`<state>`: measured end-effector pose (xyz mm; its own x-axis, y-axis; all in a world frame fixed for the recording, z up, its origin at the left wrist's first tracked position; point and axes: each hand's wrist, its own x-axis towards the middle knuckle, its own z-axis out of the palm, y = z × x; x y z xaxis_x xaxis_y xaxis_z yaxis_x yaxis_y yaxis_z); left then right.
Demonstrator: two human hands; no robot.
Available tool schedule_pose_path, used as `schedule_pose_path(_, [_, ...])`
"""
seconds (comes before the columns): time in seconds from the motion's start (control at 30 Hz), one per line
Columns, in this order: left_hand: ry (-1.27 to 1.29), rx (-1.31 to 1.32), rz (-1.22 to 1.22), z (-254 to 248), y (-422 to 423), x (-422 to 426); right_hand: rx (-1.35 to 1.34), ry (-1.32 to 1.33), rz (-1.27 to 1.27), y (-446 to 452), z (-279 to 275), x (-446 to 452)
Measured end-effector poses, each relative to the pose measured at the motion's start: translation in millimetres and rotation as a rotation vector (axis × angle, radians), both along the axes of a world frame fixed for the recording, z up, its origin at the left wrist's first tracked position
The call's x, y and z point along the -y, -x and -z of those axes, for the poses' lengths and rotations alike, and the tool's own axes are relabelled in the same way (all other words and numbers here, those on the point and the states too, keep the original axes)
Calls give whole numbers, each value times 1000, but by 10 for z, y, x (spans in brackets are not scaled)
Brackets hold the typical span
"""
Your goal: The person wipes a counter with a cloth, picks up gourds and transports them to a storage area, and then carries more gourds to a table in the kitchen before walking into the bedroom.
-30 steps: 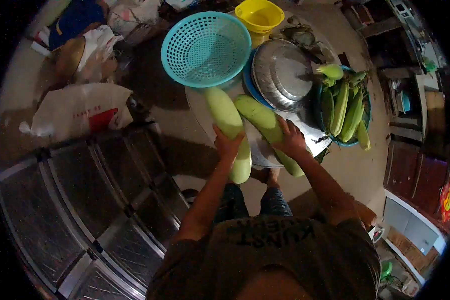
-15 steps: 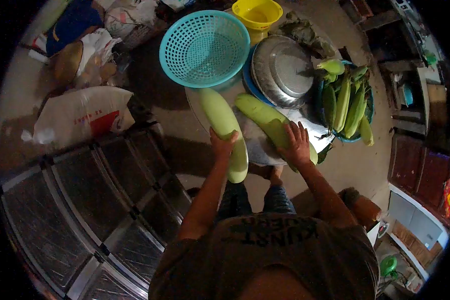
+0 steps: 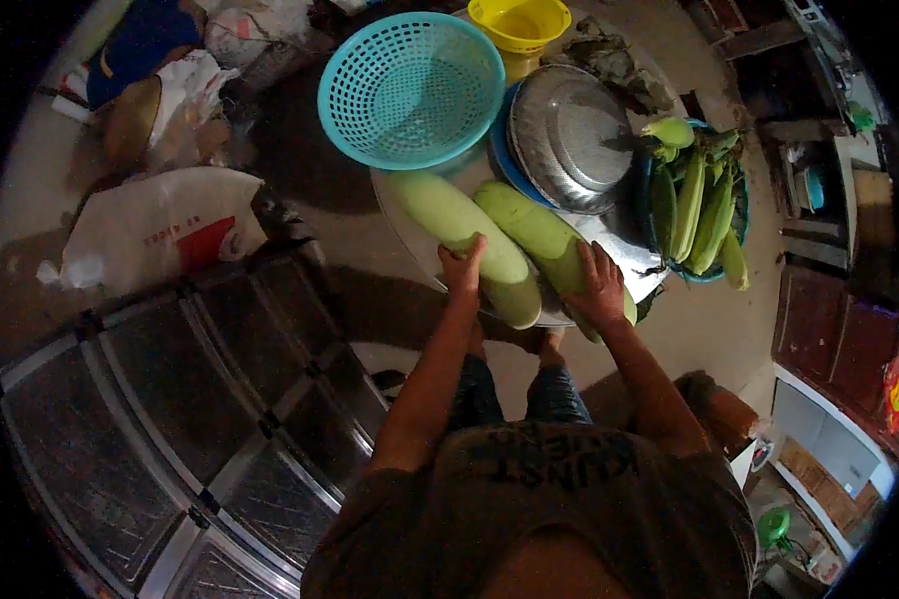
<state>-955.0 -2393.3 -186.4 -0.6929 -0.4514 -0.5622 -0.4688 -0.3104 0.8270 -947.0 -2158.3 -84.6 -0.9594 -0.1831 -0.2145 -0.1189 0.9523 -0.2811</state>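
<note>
A long pale green gourd (image 3: 464,225) lies slantwise on the round table (image 3: 415,235), its near end reaching toward the table's front edge. My left hand (image 3: 462,268) is closed on its left side, thumb over the top. Just to the right is a second long green gourd (image 3: 529,225), close alongside the first. My right hand (image 3: 597,290) grips its nearer part from above, fingers pointing away from me. More pale green skin shows beside and below that hand; whether it belongs to another gourd I cannot tell.
A turquoise colander (image 3: 410,90) stands behind the gourds, with a yellow basin (image 3: 519,25) beyond. An upturned metal strainer (image 3: 569,135) sits on a blue rim. Corn cobs in husks (image 3: 704,205) fill a basket at right. A dark panelled surface (image 3: 180,399) lies at left.
My left hand has swung its gourd's near end to the right, bringing it up beside the other gourd. My right hand has stayed almost where it was.
</note>
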Motion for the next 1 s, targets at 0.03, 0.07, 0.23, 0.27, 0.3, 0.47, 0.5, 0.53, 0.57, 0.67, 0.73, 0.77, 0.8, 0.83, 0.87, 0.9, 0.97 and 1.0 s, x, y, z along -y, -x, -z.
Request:
schedule_pose_path(0.03, [129, 25, 77, 107, -23, 29, 0, 0, 0, 1, 0, -3])
schedule_pose_path(0.07, [129, 26, 78, 213, -40, 54, -21, 6, -7, 0, -1, -3])
schedule_pose_path(0.23, [18, -117, 56, 204, -87, 57, -50, 19, -6, -57, -9, -5])
schedule_pose_path(0.27, [19, -116, 59, 131, -98, 44, -46, 52, -19, -69, -16, -15])
schedule_pose_path(0.3, [-16, -159, 23, 105, -115, 24, -43, 84, -32, -78, -30, -26])
schedule_pose_path(0.47, [-144, -276, 3, 46, -192, 11, -63, 97, -28, -122, -119, 7])
schedule_pose_path(0.5, [-147, -273, 16, 54, -204, 22, -46, 104, -26, -120, -168, 22])
schedule_pose_path(0.53, [-151, -269, 29, 63, -215, 34, -45, 105, -24, -122, -219, 43])
schedule_pose_path(0.57, [-151, -269, 32, 68, -235, 54, -114, 119, -37, -131, -279, 71])
schedule_pose_path(0.67, [-187, -235, 107, 30, -322, 116, -208, 231, -64, -301, -157, 10])
schedule_pose_path(0.73, [-163, -182, 81, 77, -403, 125, -234, 326, -76, -451, -184, -1])
schedule_pose_path(0.77, [-166, -182, 90, 87, -475, 117, -75, 429, -43, -573, -217, 16])
schedule_pose_path(0.8, [-53, -152, 100, -37, -538, 97, 82, 531, -9, -695, -278, 15])
schedule_pose_path(0.83, [59, -125, 111, -110, -626, 86, 75, 528, 3, -847, -240, -19])
schedule_pose_path(0.87, [-99, -44, 179, -11, -790, 165, 193, 572, -7, -1030, -117, -55])
schedule_pose_path(0.9, [-258, 36, 255, 114, -988, 221, 305, 613, -11, -1207, -35, -92])
schedule_pose_path(0.97, [-257, 8, 292, -114, -1250, 58, 326, 555, 37, -1493, -39, -133])
schedule_pose_path(1.0, [-204, 222, 367, 109, -1450, 25, 379, 506, 63, -1629, -34, -166])
